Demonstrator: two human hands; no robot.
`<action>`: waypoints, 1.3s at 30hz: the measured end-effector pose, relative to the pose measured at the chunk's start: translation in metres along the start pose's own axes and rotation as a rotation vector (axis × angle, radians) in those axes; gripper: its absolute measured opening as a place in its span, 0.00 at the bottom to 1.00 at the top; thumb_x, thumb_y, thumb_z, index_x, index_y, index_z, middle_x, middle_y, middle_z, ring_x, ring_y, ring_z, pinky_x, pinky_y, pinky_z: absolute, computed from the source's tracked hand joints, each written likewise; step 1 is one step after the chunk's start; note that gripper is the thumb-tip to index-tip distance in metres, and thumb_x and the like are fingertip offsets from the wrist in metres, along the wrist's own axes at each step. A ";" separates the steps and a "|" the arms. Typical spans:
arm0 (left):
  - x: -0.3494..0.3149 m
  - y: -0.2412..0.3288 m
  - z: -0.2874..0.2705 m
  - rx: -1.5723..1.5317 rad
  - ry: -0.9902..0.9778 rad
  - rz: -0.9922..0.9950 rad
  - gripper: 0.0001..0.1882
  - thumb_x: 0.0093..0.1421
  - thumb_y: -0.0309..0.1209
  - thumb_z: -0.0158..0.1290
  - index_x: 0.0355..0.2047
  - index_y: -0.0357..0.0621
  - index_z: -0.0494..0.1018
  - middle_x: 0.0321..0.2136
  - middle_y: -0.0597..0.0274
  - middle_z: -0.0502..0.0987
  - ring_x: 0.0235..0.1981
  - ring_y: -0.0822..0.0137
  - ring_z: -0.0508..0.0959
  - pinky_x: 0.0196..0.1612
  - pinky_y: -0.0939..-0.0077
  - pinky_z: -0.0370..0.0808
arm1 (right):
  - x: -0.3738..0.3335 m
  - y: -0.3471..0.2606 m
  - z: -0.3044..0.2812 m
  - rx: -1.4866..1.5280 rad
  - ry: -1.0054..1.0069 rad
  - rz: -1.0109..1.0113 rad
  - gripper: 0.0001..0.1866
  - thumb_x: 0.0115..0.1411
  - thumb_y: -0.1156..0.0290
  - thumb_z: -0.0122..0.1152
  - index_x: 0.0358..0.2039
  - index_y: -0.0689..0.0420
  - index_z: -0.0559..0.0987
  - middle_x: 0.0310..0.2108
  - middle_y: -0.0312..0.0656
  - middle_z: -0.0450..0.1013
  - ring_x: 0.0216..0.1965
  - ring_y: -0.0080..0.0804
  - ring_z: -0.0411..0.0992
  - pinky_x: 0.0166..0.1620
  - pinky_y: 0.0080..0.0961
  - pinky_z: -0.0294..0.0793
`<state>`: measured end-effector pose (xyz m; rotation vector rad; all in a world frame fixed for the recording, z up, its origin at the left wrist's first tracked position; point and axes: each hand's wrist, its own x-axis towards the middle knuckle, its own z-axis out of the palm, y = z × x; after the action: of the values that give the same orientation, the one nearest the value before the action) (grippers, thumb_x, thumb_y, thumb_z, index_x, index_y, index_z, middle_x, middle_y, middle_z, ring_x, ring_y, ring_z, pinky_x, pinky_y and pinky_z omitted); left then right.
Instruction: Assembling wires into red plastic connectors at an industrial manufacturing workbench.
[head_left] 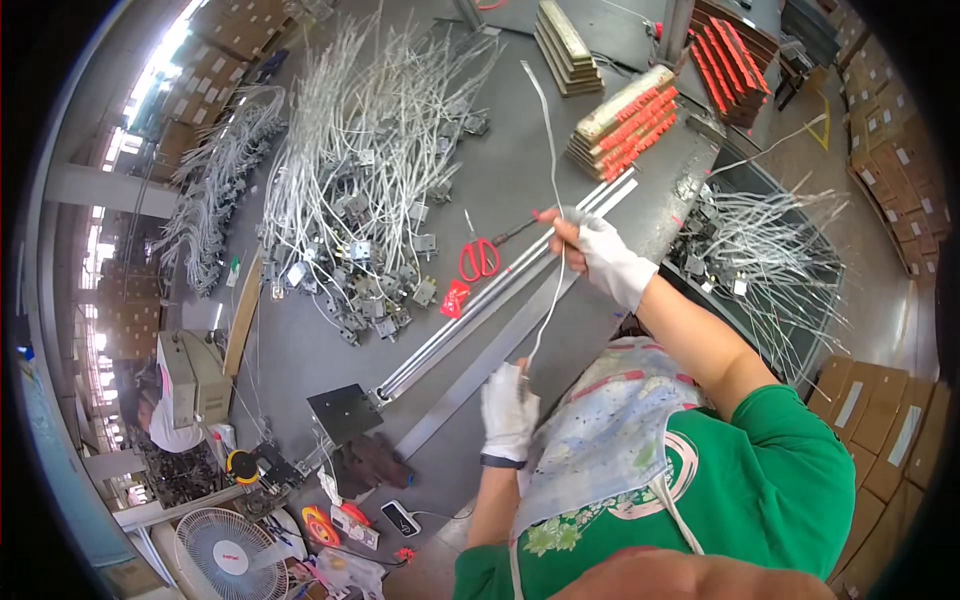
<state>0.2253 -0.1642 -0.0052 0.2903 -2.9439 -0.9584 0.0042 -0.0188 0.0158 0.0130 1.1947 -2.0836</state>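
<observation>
A thin white cable (548, 125) runs from the back of the table down past both my hands. My right hand (605, 255), in a white fingerless glove, is closed on its middle. Lower down, my left hand (510, 410), gloved the same way, pinches the cable near its lower end; what sits at that end is hidden by the fingers. Just left of my right fingers lies a dark slim tool (515, 230), beside red-handled scissors (478, 258). Long metal rails (480, 310) cross the table beneath the cable, ending by a black square plate (344, 413).
A large heap of white cables with small grey boxes (365, 240) covers the left of the table. More cables fill a dark bin (770, 240) at right. Stacked red-edged strips (625, 120) stand at the back. A phone (401, 518) and a fan (230, 557) are at lower left.
</observation>
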 end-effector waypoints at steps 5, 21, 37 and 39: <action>0.043 0.019 0.005 0.055 -0.010 0.169 0.28 0.42 0.30 0.58 0.48 0.49 0.66 0.33 0.57 0.74 0.39 0.54 0.71 0.39 0.62 0.66 | -0.027 0.011 -0.007 -0.022 0.226 -0.097 0.17 0.60 0.59 0.50 0.44 0.56 0.70 0.21 0.31 0.65 0.15 0.13 0.54 0.18 0.11 0.51; 0.163 0.126 0.146 -0.351 -0.205 0.110 0.10 0.58 0.31 0.47 0.34 0.39 0.75 0.26 0.53 0.77 0.28 0.60 0.77 0.34 0.72 0.70 | -0.001 -0.003 -0.180 0.416 0.861 -0.235 0.10 0.60 0.61 0.50 0.39 0.51 0.69 0.17 0.29 0.62 0.12 0.14 0.50 0.15 0.13 0.48; 0.192 0.158 0.190 -0.379 -0.253 0.161 0.12 0.52 0.22 0.49 0.38 0.37 0.73 0.30 0.51 0.74 0.34 0.56 0.74 0.39 0.70 0.69 | -0.062 0.009 -0.221 0.216 0.705 0.007 0.10 0.57 0.65 0.54 0.33 0.58 0.69 0.28 0.34 0.68 0.29 0.18 0.67 0.33 0.13 0.68; 0.191 0.161 0.191 -0.379 -0.284 0.116 0.13 0.52 0.21 0.48 0.38 0.37 0.73 0.31 0.51 0.74 0.35 0.55 0.74 0.40 0.69 0.69 | -0.062 0.007 -0.217 0.237 0.686 0.012 0.09 0.58 0.65 0.53 0.32 0.57 0.69 0.28 0.34 0.69 0.30 0.18 0.67 0.36 0.12 0.68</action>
<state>-0.0057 0.0383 -0.0708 -0.0339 -2.8809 -1.6227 -0.0167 0.1791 -0.0921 0.9031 1.2976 -2.2697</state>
